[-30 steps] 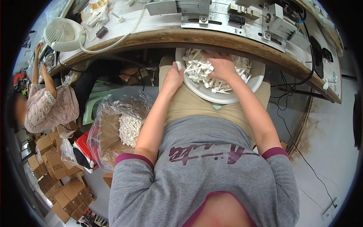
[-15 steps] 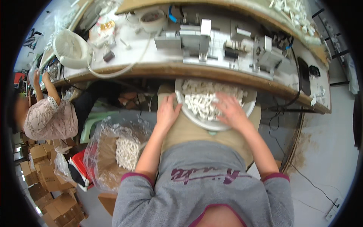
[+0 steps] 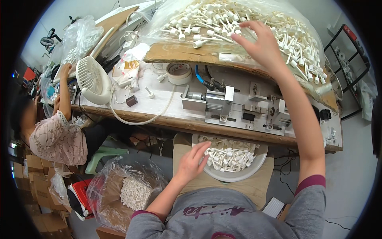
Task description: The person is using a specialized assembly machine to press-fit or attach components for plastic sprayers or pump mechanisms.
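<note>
A round white basin [image 3: 259, 164] rests on my lap, partly under the table edge, filled with small white plastic pieces [image 3: 230, 156]. At its left rim is my left hand [image 3: 192, 162], open, with its fingers stretched toward the pieces. My right hand [image 3: 260, 44] is raised over the far side of the table, thumb and fingers apart, and nothing shows in it. Right beneath it spreads a large heap of white stemmed plastic parts with round heads [image 3: 217, 22], lying on a cardboard sheet [image 3: 185, 53]. Whether the fingertips touch the heap, I cannot tell.
Metal clamping fixtures [image 3: 217, 101] stand on the table between heap and basin. A white fan [image 3: 93, 79], a tape roll [image 3: 178, 74] and a looping pale hose [image 3: 143, 122] lie left. A plastic-lined box [image 3: 107, 187] of white pieces stands left below. Another person [image 3: 59, 139] works far left.
My right hand has left the basin and risen to the heap at the back. My left hand stays by the basin's left rim. The view has tilted up, showing more of the heap.
</note>
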### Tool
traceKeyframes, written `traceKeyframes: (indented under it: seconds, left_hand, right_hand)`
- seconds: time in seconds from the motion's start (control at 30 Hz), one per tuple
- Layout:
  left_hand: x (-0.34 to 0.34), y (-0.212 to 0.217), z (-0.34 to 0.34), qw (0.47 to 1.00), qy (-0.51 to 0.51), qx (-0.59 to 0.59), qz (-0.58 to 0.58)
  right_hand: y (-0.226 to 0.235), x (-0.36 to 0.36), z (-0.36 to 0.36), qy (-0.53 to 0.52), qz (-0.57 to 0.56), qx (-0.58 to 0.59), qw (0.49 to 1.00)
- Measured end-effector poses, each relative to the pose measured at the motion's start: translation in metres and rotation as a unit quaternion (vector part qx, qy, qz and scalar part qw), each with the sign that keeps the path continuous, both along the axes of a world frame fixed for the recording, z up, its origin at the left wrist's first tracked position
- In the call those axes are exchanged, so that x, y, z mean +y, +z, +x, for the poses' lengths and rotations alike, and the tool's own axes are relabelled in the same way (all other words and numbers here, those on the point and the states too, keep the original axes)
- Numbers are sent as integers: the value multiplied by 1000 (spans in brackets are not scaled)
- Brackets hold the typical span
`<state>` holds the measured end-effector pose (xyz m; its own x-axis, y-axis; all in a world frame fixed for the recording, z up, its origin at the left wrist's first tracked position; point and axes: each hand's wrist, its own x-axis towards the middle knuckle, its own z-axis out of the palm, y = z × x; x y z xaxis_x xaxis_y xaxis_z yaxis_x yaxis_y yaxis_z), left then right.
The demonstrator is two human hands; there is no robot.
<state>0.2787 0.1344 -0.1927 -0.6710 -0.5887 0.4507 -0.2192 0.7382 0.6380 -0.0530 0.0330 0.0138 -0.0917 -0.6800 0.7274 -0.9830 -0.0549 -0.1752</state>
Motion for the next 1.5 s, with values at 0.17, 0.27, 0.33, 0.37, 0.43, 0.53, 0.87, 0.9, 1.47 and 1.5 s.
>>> traceKeyframes:
  seconds: [0.17, 0.27, 0.33, 0.37, 0.43, 0.53, 0.87, 0.9, 1.47, 1.5]
  left_hand:
    - [11, 3, 9, 1000, 2, 4, 5]
    - [16, -1, 18, 1000, 0, 24, -6]
    - [20, -13, 20, 1000, -14, 24, 4]
    - [22, -18, 22, 1000, -15, 26, 3]
    - [28, -26, 21, 1000, -28, 2, 13]
    - [32, -34, 13, 998, -55, 44, 3]
    - [49, -31, -10, 990, -40, 117, -74]
    - [52, -32, -9, 991, -33, 104, -83]
    - [64, -31, 5, 987, -32, 128, -97]
    - [59, -27, 5, 985, -45, 128, -107]
  right_hand:
    - [-3, -118, -28, -154, 255, -155, 942]
    - [-22, -142, -7, -199, 261, -69, 942]
    - [-16, -154, -22, -146, 342, -130, 919]
    - [-19, -153, -19, -105, 321, -170, 926]
    - [-21, -149, -17, 11, 272, -244, 931]
    - [-28, -149, -4, 10, 295, -186, 937]
    - [-57, -168, -59, 37, 300, 99, 948]
    - [-60, -169, -70, 37, 298, 75, 951]
    - [-14, -36, -120, 77, 276, -36, 958]
    - [1, -19, -106, 77, 285, -72, 953]
